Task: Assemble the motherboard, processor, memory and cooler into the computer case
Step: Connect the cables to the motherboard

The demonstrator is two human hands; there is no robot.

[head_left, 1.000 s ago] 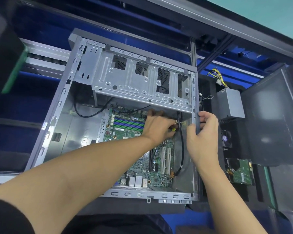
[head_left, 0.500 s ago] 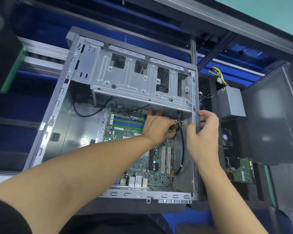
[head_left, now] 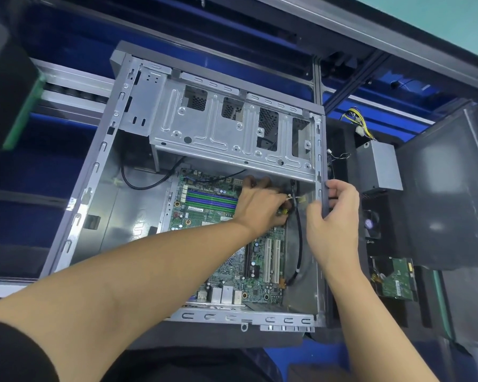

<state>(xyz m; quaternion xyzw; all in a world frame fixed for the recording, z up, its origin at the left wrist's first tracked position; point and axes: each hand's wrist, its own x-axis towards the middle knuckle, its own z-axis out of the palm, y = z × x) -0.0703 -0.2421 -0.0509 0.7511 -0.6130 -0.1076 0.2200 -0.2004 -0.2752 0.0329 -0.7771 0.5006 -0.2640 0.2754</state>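
The open grey computer case (head_left: 89, 205) lies on its side with the green motherboard (head_left: 262, 274) inside it. My left hand (head_left: 260, 205) reaches over the board near its right edge, fingers curled, and pinches a small connector with white and yellow parts at the end of a black cable (head_left: 298, 244). My right hand (head_left: 334, 213) grips the case's right side rail (head_left: 322, 161), thumb inside, fingers wrapped over the outside. Purple and green memory slots (head_left: 210, 201) lie left of my left hand. The processor socket is hidden under my left arm.
A grey power supply (head_left: 378, 166) with yellow and black wires stands right of the case. A dark side panel (head_left: 447, 194) leans further right, a small fan (head_left: 370, 224) and a bare hard drive (head_left: 395, 279) below it. The drive cage (head_left: 218, 133) spans the case's top.
Hardly anything has moved. Both hands stay in the same spots; the view has only shifted slightly.
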